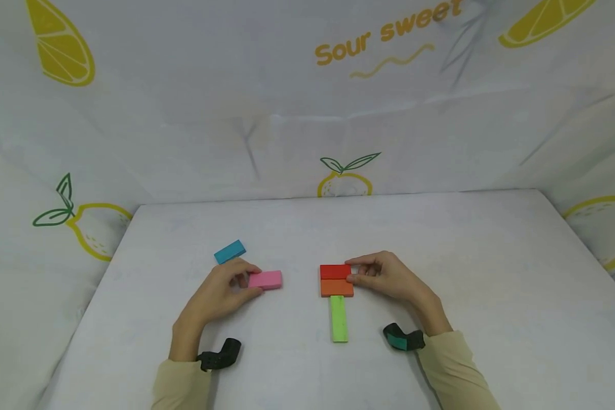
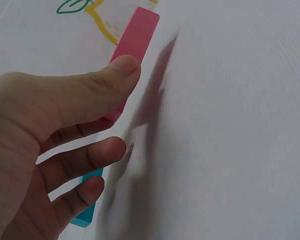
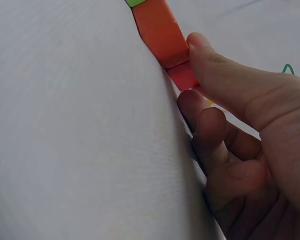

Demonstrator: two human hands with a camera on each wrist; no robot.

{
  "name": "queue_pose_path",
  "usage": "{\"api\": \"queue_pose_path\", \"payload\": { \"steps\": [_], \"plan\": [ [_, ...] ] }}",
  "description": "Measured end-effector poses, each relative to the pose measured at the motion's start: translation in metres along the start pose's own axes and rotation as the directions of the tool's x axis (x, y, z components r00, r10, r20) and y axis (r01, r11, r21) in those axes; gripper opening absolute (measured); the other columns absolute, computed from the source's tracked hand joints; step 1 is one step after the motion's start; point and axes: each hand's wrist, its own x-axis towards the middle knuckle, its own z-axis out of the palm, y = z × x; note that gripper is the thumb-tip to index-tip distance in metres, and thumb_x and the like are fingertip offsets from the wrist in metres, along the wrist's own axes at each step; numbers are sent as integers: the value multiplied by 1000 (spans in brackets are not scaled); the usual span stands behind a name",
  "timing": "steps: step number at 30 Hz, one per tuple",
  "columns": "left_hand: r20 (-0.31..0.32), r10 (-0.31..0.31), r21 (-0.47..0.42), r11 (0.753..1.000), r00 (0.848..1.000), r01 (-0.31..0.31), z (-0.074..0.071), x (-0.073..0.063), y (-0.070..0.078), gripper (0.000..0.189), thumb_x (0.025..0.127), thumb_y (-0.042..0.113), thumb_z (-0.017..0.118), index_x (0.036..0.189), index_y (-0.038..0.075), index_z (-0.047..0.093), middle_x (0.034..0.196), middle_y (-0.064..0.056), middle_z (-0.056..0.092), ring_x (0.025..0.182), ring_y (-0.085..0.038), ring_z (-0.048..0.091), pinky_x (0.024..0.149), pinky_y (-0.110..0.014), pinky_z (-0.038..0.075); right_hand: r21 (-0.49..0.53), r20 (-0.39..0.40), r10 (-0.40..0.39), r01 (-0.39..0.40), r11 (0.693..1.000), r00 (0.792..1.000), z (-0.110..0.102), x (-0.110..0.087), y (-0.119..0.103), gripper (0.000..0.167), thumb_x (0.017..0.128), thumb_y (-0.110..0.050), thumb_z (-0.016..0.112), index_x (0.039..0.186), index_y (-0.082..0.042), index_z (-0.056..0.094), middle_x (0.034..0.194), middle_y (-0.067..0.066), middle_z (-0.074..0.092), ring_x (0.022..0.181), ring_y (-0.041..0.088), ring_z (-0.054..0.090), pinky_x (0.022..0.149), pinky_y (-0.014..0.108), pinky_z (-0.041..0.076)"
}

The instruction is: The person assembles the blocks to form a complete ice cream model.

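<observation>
Your left grip [image 1: 219,293] pinched the pink block [image 1: 269,279], toward the worktop's [image 1: 492,273] left edge; your right grip [image 1: 390,279] pinched the red block [image 1: 333,271], about midway between the 2 side edges, against the orange block [image 1: 335,288].

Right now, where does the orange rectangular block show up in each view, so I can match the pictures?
Head: the orange rectangular block is slightly right of centre, in the lower half, between a red rectangular block and a light green rectangular block.
Left wrist: not in it.
Right wrist: top middle, beside the thumb.
Shared landmark, head and right wrist only: the red block, lying against it.
</observation>
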Motion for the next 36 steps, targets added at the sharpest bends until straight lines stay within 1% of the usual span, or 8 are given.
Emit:
{"api": "queue_pose_path", "payload": {
  "steps": [6, 11, 16, 18, 23, 29, 33, 36],
  "plan": [
    [-25, -13, 5, 1000, 1000, 13, 0, 10, 4, 30, 83, 14, 84, 112, 9, 74, 85, 5, 63, 79, -10, 57, 77, -27, 53, -12, -7, -8, 8, 1000, 1000, 1, 1, 0, 38, 88, -19, 80, 123, -3, 73, 82, -1, 65, 68, 9, 55, 60, 18, 45],
    [-51, -15, -1, 1000, 999, 15, 2, 20, 9, 29, 84, 12, 82, 112, 7, 74, 90, 1, 67, 82, -13, 60, 79, -29, 55, -10, -8, -7, 7, 1000, 1000, 0, 1, 0, 38, 88, -18, 80, 123, -3, 73, 82, -1, 65, 68, 9, 55, 60, 18, 44],
    [-66, -54, -20, 998, 996, 52, 6, 33, 19, 30, 85, 12, 82, 113, 7, 74, 99, -4, 71, 84, -15, 62, 81, -31, 55, -1, -1, 0, 0, 1000, 1000, -1, 0, 0, 38, 88, -19, 80, 123, -4, 73, 82, -1, 65, 68, 9, 55, 60, 18, 45],
    [-78, -80, -34, 996, 994, 77, 9, 38, 23, 31, 84, 11, 83, 114, 7, 75, 102, -6, 72, 84, -15, 63, 81, -31, 56, 4, 2, 2, -2, 1000, 1000, -1, 0, 0, 39, 88, -19, 80, 123, -4, 73, 83, -1, 65, 68, 9, 55, 60, 18, 45],
    [-122, -113, -56, 993, 986, 106, 21, 47, 32, 32, 82, 10, 84, 113, 6, 77, 104, -9, 73, 82, -15, 62, 78, -29, 55, 10, 1, 6, -6, 1000, 1000, 0, 0, 0, 39, 88, -19, 80, 123, -4, 73, 82, -1, 64, 67, 9, 55, 59, 18, 44],
    [-156, -130, -71, 990, 979, 121, 33, 52, 39, 32, 83, 11, 84, 113, 8, 76, 105, -10, 72, 81, -16, 61, 77, -30, 56, 16, 5, 20, -20, 1000, 1000, 0, 0, -1, 39, 88, -19, 80, 123, -4, 73, 82, 0, 64, 68, 9, 55, 59, 18, 43],
    [-162, -152, -74, 987, 975, 142, 39, 53, 38, 32, 83, 11, 84, 114, 9, 76, 106, -9, 71, 81, -15, 61, 77, -29, 55, 22, 8, 24, -24, 999, 1000, 0, 0, -2, 39, 88, -19, 79, 124, -4, 73, 82, 0, 64, 68, 10, 54, 59, 18, 43],
    [-161, -158, -68, 987, 974, 148, 42, 53, 38, 33, 83, 11, 84, 114, 9, 76, 106, -9, 71, 80, -15, 60, 76, -28, 55, 24, 4, 20, -20, 1000, 1000, 0, 0, -2, 39, 88, -19, 79, 123, -3, 73, 82, 0, 64, 68, 10, 54, 59, 18, 43]
  ]
}}
